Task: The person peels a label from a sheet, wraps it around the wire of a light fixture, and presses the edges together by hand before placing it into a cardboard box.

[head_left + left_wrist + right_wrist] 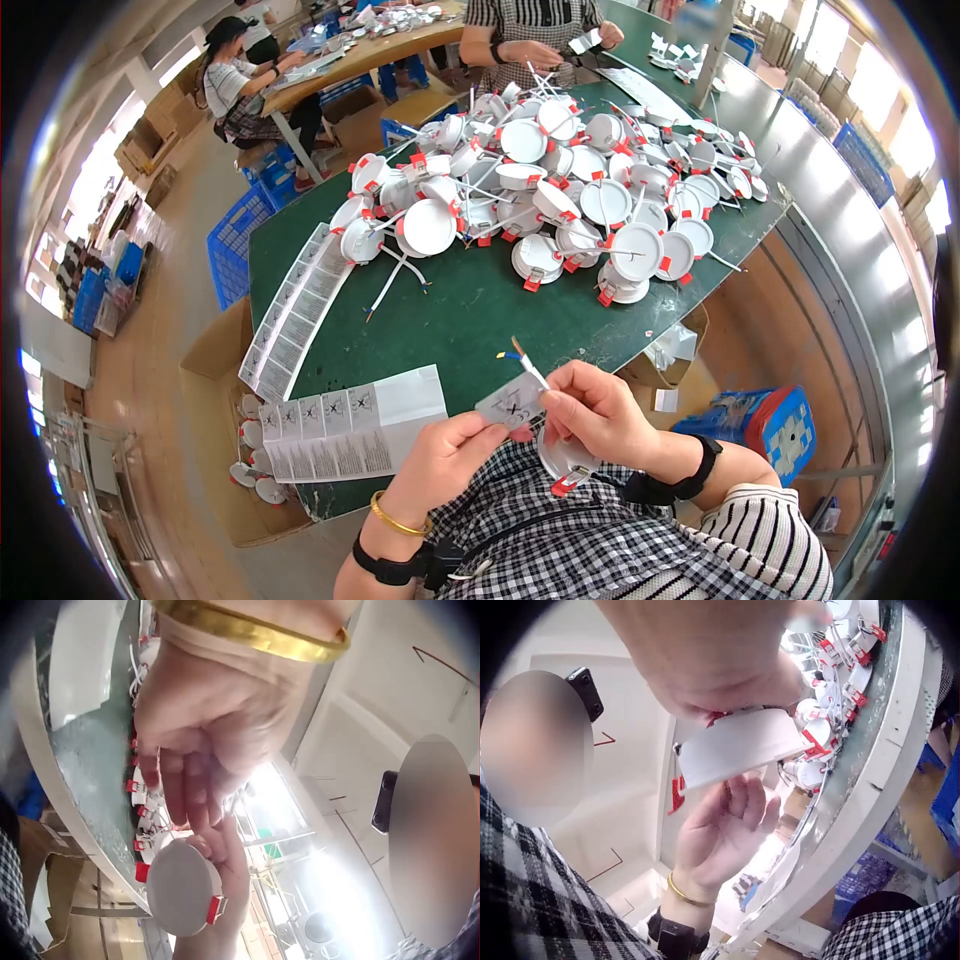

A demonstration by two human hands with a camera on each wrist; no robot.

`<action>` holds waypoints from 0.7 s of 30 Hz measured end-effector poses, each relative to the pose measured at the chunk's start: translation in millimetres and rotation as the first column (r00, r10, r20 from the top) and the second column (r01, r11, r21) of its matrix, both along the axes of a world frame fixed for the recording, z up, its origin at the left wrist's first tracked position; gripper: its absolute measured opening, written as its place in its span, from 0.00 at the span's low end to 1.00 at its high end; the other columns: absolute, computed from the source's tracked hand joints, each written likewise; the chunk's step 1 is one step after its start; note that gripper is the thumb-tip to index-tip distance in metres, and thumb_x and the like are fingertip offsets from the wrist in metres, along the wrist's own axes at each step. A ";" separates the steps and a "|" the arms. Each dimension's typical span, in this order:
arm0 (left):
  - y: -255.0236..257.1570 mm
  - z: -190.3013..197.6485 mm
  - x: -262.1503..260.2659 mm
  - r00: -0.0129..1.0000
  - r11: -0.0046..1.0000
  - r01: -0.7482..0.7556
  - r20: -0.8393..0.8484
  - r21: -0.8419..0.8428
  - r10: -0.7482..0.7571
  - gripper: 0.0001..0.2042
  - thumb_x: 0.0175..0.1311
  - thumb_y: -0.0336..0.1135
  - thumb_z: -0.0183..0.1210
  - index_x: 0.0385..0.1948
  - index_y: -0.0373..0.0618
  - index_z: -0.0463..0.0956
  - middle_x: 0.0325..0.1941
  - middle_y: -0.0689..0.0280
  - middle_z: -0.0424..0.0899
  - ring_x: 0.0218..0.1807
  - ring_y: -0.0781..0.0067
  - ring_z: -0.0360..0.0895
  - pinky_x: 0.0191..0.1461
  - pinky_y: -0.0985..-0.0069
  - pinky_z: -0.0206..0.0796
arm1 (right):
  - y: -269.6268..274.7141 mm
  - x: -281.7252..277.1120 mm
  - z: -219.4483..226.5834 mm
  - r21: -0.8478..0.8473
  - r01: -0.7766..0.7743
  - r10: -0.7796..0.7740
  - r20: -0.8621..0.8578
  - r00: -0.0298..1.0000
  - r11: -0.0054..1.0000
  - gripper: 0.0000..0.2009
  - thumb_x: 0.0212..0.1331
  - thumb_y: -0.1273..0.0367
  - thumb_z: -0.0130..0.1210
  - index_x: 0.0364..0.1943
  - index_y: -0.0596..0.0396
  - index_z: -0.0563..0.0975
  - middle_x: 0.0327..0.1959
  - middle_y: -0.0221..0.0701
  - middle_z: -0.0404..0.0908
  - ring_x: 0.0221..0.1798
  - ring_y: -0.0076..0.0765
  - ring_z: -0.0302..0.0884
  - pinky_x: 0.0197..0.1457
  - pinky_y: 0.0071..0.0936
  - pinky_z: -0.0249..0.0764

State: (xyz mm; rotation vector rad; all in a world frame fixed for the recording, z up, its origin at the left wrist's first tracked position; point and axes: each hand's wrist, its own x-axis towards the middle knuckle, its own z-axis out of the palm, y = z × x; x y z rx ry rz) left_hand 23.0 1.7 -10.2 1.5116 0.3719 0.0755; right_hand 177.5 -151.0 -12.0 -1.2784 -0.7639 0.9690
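In the head view my left hand point(450, 455) pinches a small printed label point(512, 402) between thumb and fingers. Beside it my right hand point(600, 415) pinches the white cable point(532, 370), whose end splits into coloured wires; the label lies against this cable. A round white lamp point(566, 455) with red clips hangs under the right hand. Its white disc point(180, 889) faces the left wrist camera, below the left hand point(210, 735). From the right wrist, the lamp point(742, 746) shows side-on between the right hand point(720, 667) and the left hand point(731, 832).
A large heap of similar lamps point(605, 203) covers the back of the green table point(450, 330). Two label sheets point(340, 425) point(300, 310) lie at the left. Cardboard boxes with lamps point(250, 435) stand beneath the left edge, and a blue bin point(780, 430) at right. Other people sit beyond.
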 end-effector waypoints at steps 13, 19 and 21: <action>38.3 -20.5 -30.7 0.853 0.857 -0.514 0.119 0.018 0.509 0.13 0.66 0.38 0.57 0.33 0.34 0.80 0.27 0.65 0.82 0.31 0.81 0.75 0.39 0.80 0.68 | 13.9 24.9 4.5 0.039 0.156 -0.156 0.015 0.988 0.987 0.06 0.67 0.70 0.49 0.38 0.60 0.71 0.21 0.24 0.75 0.23 0.15 0.73 0.27 0.15 0.69; 32.7 -15.1 -44.9 0.864 0.880 -0.475 0.176 -0.024 0.471 0.11 0.65 0.34 0.57 0.42 0.34 0.76 0.37 0.64 0.82 0.41 0.76 0.79 0.48 0.78 0.70 | 79.6 -1.0 12.4 -0.076 -0.343 0.343 0.413 0.844 0.936 0.13 0.65 0.67 0.53 0.49 0.58 0.74 0.44 0.31 0.79 0.46 0.25 0.77 0.49 0.25 0.73; 46.6 4.8 -72.0 0.751 0.749 -0.657 0.170 0.088 0.639 0.08 0.62 0.29 0.59 0.40 0.36 0.78 0.33 0.70 0.80 0.35 0.84 0.73 0.41 0.82 0.66 | 112.6 0.9 2.7 0.124 -0.264 0.142 0.593 0.792 0.956 0.14 0.63 0.65 0.55 0.48 0.58 0.75 0.42 0.33 0.80 0.46 0.30 0.77 0.47 0.28 0.74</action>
